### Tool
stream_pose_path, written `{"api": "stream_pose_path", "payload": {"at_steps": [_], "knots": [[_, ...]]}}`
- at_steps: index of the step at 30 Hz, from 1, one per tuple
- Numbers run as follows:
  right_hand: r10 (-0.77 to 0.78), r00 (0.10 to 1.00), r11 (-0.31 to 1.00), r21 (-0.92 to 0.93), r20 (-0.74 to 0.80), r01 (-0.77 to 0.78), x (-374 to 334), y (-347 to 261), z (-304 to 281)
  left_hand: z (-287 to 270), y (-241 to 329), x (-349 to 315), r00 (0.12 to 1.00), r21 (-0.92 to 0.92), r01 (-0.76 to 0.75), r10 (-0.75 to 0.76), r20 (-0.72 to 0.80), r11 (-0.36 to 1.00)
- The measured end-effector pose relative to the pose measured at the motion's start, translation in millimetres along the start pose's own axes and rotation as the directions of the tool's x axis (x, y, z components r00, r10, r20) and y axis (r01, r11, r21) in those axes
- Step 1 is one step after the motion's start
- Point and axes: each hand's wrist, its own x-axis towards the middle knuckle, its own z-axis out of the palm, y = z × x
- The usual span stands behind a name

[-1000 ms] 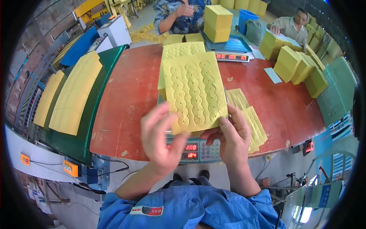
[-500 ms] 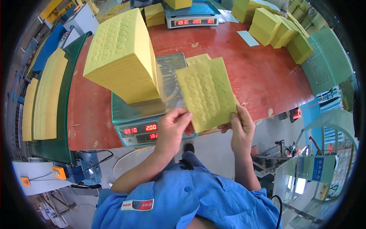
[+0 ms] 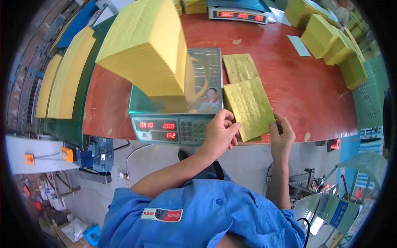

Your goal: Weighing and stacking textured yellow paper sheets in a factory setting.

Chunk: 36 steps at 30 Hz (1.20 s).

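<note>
A thin sheaf of yellow paper [image 3: 250, 109], pressed with wavy rows of small marks, lies tilted at the table's front edge. My right hand [image 3: 284, 138] pinches its lower right edge between thumb and fingers. On the opposite edge, my left hand [image 3: 221, 134] is closed, its thumb and curled fingers at the paper's lower left side. Just beyond lies more yellow paper [image 3: 240, 67], partly covered by the sheaf. To the left, a tall stack of yellow paper [image 3: 142, 49] stands on a digital scale [image 3: 206, 62] with a lit red display.
Red tabletop [image 3: 285, 91] surrounds the scale. A second scale [image 3: 237, 15] stands at the far side. Yellow paper blocks [image 3: 320, 35] line the far right, near a pale blue card [image 3: 298, 45]. Long yellow stacks [image 3: 72, 78] rest on a green surface at left. A person's hand shows at far right.
The sheaf has come down from above the table to the front edge, and both hands have moved with it. My view has shifted, so the scale and stack appear elsewhere.
</note>
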Motion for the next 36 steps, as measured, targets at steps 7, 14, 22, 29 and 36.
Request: {"api": "stream_pose_path", "payload": {"at_steps": [7, 14, 22, 29, 36], "knots": [[-0.376, 0.925, 0.906, -0.228, -0.053, 0.356, -21, -56, 8, -20, 16, -46, 0.919, 0.304, -0.353, 0.388, -0.064, 0.885], [-0.411, 0.886, 0.911, 0.137, 0.215, 0.389, -52, -109, 59, -104, 18, -112, 0.852, 0.25, -0.375, 0.439, -0.287, 0.892], [-0.505, 0.807, 0.852, 0.325, 0.307, 0.41, -73, -155, 103, -174, 45, -141, 0.781, 0.141, -0.425, 0.441, -0.443, 0.894], [-0.431, 0.877, 0.871, 0.352, 0.214, 0.342, -89, -169, 127, -208, 57, -132, 0.799, 0.145, -0.465, 0.485, -0.357, 0.873], [-0.339, 0.937, 0.903, 0.31, 0.088, 0.298, -89, -166, 140, -231, 75, -98, 0.831, 0.154, -0.486, 0.51, -0.222, 0.86]]}}
